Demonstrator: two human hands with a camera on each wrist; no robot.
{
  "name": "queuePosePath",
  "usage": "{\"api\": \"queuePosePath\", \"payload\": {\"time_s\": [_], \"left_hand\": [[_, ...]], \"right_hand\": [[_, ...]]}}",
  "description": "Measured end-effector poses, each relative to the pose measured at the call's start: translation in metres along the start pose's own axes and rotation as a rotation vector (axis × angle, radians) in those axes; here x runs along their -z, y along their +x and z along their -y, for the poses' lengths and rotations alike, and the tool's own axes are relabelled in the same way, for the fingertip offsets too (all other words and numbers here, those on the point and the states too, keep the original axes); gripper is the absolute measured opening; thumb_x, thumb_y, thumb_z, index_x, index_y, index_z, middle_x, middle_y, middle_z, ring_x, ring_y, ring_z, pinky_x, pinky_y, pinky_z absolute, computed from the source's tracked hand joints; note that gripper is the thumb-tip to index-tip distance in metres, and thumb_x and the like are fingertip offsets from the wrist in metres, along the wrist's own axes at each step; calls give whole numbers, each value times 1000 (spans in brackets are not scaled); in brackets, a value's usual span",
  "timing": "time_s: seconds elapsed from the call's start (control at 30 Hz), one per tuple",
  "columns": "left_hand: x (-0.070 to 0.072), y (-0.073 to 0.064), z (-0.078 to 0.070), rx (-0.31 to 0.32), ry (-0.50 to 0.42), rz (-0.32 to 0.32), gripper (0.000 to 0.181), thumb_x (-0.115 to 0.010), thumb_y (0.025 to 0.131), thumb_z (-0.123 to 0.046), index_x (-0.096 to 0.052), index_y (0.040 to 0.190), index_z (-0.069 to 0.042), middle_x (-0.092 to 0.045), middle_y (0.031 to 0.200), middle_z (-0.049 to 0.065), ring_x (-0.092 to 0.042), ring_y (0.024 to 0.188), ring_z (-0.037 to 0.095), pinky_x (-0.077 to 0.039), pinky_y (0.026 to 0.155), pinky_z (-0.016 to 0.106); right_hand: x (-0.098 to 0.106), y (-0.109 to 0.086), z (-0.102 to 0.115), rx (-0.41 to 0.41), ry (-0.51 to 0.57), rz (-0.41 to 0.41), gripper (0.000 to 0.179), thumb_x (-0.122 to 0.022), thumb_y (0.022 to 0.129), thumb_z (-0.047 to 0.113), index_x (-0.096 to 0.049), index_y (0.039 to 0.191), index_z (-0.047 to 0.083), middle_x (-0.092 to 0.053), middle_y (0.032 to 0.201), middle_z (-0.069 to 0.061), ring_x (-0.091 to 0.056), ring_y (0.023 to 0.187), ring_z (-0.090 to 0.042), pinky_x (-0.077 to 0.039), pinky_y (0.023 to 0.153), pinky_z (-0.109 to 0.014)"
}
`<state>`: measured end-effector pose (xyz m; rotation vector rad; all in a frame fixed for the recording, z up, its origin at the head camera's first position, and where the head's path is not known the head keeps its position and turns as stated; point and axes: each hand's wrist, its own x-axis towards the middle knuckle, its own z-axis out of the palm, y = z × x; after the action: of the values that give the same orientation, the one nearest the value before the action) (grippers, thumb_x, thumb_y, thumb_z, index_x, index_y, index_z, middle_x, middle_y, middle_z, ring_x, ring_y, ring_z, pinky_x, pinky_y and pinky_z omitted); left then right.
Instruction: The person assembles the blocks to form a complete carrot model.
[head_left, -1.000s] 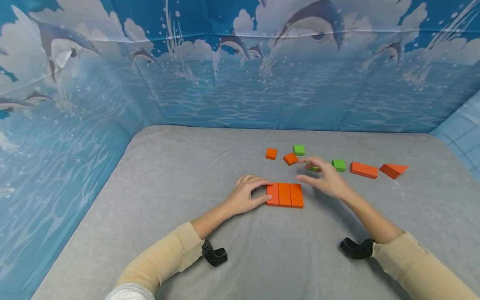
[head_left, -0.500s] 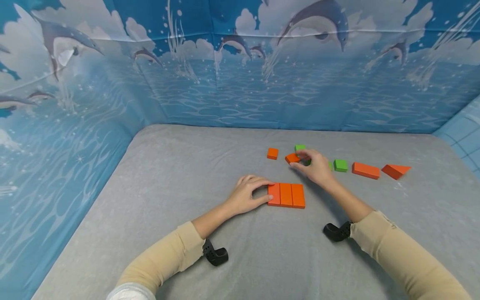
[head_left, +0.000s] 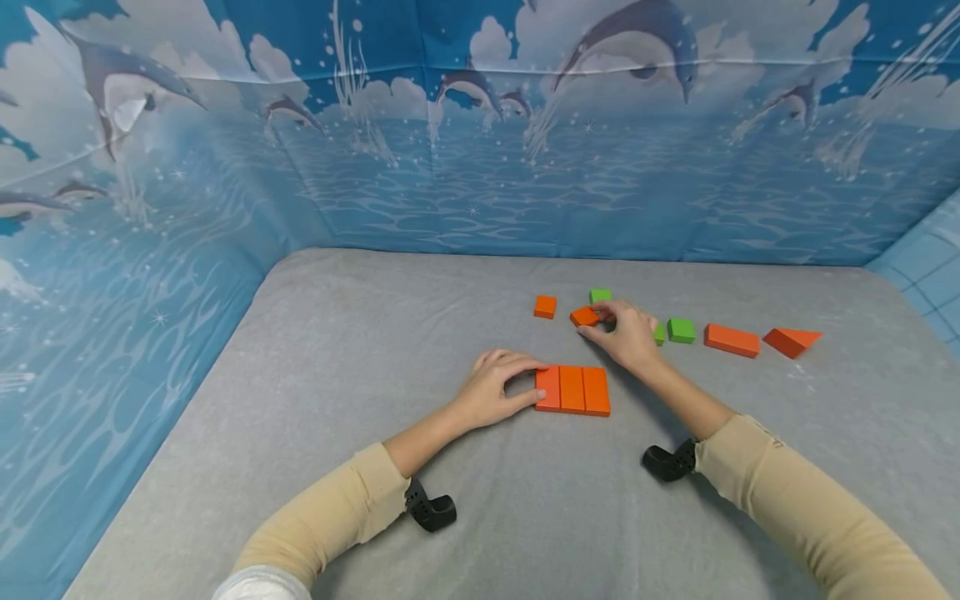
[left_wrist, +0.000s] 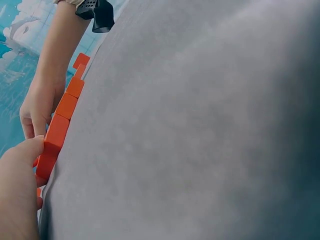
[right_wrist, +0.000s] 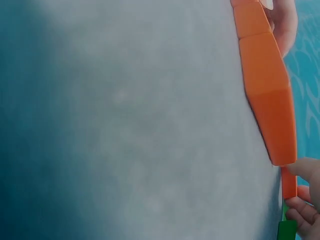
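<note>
Three flat orange blocks lie side by side as a panel in the head view. My left hand [head_left: 491,390] pinches the leftmost orange block [head_left: 550,383] between thumb and fingers at its near and far ends; the same orange block [left_wrist: 56,132] shows in the left wrist view. Behind the panel, my right hand [head_left: 628,335] pinches a small orange block [head_left: 582,317], which sits low at the cloth. In the right wrist view, the thumb and fingers touch this small orange block [right_wrist: 289,184], with a green block [right_wrist: 286,230] just beside them.
Another small orange block [head_left: 545,307] lies left of the right hand, and a green block [head_left: 600,295] behind it. To the right are a partly hidden green block [head_left: 659,334], another green block [head_left: 682,330], a long orange block [head_left: 731,340] and an orange triangular block [head_left: 792,342].
My right hand has moved left from over the green blocks to the small orange block and closed thumb and fingers on it. The left hand stays at the panel.
</note>
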<state>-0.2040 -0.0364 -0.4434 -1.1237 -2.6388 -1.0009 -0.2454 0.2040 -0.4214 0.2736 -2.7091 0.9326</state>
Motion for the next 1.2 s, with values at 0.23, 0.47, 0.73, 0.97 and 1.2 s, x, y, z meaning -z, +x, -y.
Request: {"api": "queuePosePath", "payload": {"time_s": [0.23, 0.47, 0.73, 0.97, 1.2], "left_hand": [[0, 0, -1, 7, -11, 8, 37, -63, 85, -36, -61, 120, -22, -58, 122, -5, -45, 111, 13, -25, 102, 40], [0, 1, -1, 9, -11, 7, 37, -63, 85, -36, -61, 119, -22, -58, 122, -4, -45, 112, 13, -25, 102, 40], [0, 2, 0, 4, -12, 2, 37, -64, 85, -35, -61, 120, -21, -58, 121, -3, -45, 111, 14, -25, 102, 41], [1, 2, 0, 8, 7, -5, 38, -64, 84, -36, -61, 119, -20, -59, 120, -3, -46, 110, 14, -26, 102, 41], [0, 3, 0, 5, 14, -4, 38, -64, 85, -36, -61, 119, -20, -59, 121, -3, -46, 111, 14, -25, 103, 41]], "right_hand": [[2, 0, -3, 21, 43, 25, 36, -71, 79, 11, -62, 110, -3, -60, 98, -21, -52, 92, -33, -20, 86, -58], [13, -7, 8, 105, 93, 62, 36, -70, 80, 9, -61, 114, 0, -59, 105, -19, -51, 92, -32, -24, 84, -54], [28, -40, 30, 291, 157, 152, 37, -72, 77, 5, -62, 113, 4, -60, 103, -9, -52, 88, -26, -37, 75, -41], [31, -71, 43, 406, 158, 203, 38, -76, 72, 7, -65, 109, 8, -62, 101, -2, -56, 92, -21, -29, 73, -37], [27, -89, 48, 419, 111, 285, 38, -76, 73, 10, -65, 110, 13, -62, 103, 3, -53, 96, -15, -25, 76, -39]]}}
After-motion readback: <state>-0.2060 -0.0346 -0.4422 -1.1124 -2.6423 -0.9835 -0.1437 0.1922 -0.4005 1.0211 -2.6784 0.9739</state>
